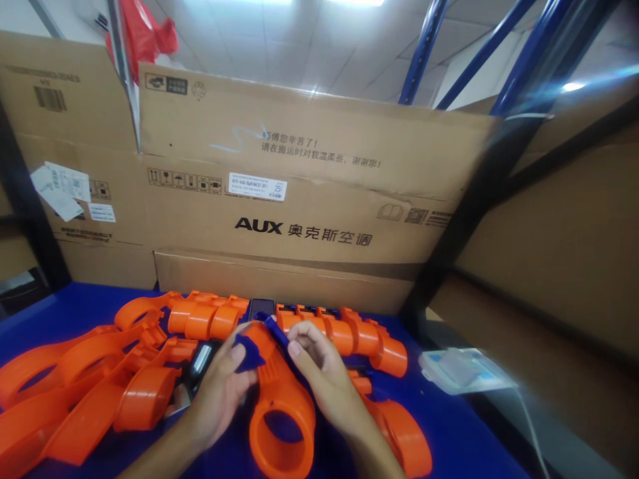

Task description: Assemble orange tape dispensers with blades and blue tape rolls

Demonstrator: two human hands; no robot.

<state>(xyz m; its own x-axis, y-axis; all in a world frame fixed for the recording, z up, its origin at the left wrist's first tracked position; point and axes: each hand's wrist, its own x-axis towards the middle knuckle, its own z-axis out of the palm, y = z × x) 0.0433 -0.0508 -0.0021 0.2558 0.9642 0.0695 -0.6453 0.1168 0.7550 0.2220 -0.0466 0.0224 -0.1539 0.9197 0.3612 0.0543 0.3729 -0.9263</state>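
An orange plastic housing (282, 412) with a round opening stands in front of me on the blue table (449, 432). My left hand (219, 392) presses a small dark blue piece (248, 354) against the upper left of the housing. On the housing's upper right, my right hand (322, 376) pinches a blue strip (276, 329). Both hands touch the same orange part.
Several more orange housings (100, 386) lie in a heap to the left, and others sit in a row behind (344, 332). A dark phone-like object (261, 307) lies at the back. A clear packet (462, 369) rests at right. Large cardboard boxes (299, 193) wall off the rear.
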